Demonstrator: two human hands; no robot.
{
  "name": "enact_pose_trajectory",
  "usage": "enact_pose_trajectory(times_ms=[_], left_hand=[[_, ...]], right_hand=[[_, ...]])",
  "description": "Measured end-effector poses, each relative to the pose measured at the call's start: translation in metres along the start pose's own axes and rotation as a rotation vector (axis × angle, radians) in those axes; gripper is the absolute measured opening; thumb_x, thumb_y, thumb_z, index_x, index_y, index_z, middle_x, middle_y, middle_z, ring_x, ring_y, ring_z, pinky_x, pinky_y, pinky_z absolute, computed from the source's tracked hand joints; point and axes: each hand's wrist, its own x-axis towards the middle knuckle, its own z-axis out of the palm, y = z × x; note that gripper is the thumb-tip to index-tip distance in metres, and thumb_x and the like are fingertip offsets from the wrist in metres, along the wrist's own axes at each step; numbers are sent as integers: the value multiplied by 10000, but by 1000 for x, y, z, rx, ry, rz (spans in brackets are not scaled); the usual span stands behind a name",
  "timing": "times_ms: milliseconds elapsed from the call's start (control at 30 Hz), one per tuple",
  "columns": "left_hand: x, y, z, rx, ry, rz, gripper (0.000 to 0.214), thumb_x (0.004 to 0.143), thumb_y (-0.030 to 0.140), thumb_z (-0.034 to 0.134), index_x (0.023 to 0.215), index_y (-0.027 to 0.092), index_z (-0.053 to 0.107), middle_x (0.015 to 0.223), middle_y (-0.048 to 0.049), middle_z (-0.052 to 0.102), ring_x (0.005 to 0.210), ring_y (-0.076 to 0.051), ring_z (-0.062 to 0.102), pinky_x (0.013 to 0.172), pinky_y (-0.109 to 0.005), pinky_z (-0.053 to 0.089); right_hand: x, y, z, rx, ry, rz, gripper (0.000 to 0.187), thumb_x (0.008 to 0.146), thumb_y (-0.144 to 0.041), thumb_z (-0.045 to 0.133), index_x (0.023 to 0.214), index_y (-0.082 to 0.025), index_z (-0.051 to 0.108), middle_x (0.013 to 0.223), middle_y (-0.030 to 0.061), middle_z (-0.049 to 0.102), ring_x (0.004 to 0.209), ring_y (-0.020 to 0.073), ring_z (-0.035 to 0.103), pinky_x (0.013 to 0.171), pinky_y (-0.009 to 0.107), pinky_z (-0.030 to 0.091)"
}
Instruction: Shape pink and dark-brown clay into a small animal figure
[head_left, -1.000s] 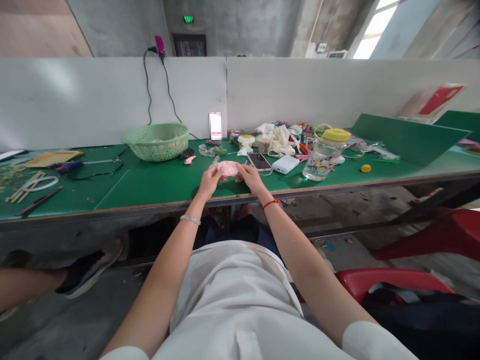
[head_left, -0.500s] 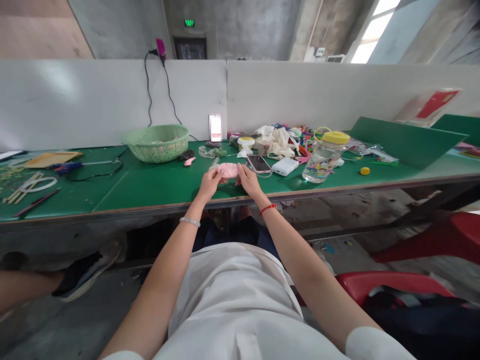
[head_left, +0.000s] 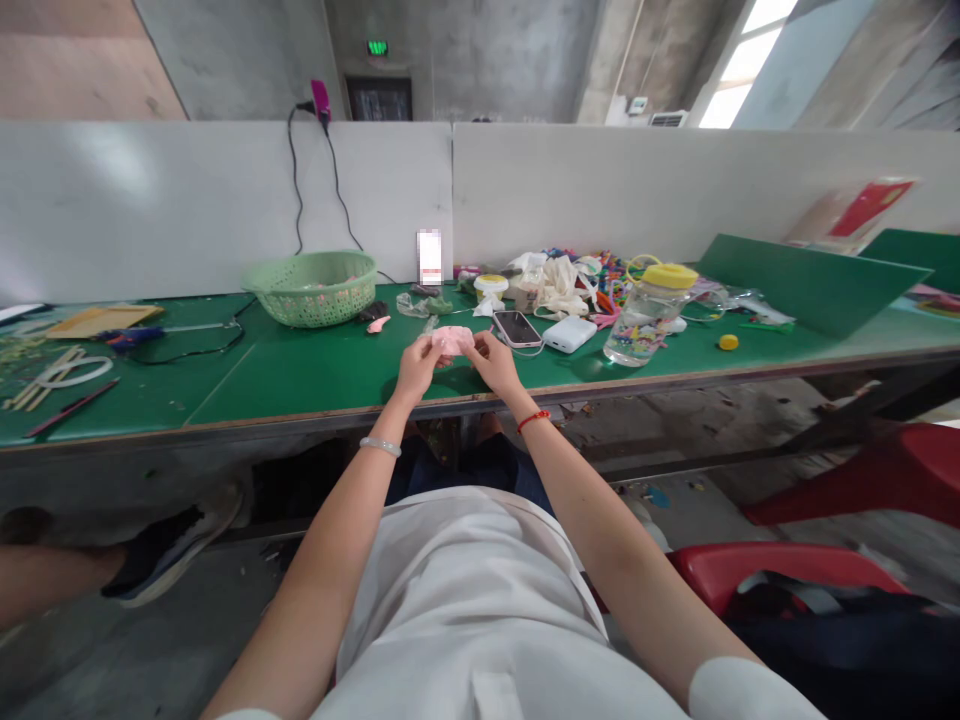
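The left hand (head_left: pixel 416 366) and right hand (head_left: pixel 495 362) are closed on a soft pink lump (head_left: pixel 452 340), gripping it between their fingertips over the green table (head_left: pixel 322 375), just beside a smartphone (head_left: pixel 515 328).

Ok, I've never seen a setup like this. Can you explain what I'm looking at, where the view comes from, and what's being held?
There is no machine here. These are a person's two bare hands, seen from a camera worn on their head that looks forward and down. The left hand, with a pale bangle at the wrist, and the right hand, with a red string bracelet, both hold a small pink lump in their fingers; I can't tell exactly what it is. They are over a green-topped bench. On it lie a green plastic basket, a smartphone, a white power bank and a clear jar with a yellow lid.
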Motion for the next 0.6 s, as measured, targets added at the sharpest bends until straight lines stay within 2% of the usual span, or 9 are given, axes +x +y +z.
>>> enact_pose_trajectory(times_ms=[233, 600], left_hand=[[0, 1, -1, 15, -8, -5, 403, 861, 570, 687, 878, 168, 681, 735, -65, 741, 686, -204, 724, 669, -325, 596], [-1, 3, 0, 42, -38, 11, 323, 867, 482, 690, 861, 158, 690, 716, -56, 729, 670, -199, 711, 646, -301, 576]], right_hand=[[0, -2, -2, -8, -47, 45, 463, 829, -675, 622, 732, -227, 560, 590, -21, 582, 546, 148, 558, 592, 291, 447], [0, -6, -5, 8, -102, 50, 492, 812, -686, 645, 689, -214, 582, 611, 7, 651, 530, 150, 561, 606, 298, 445]])
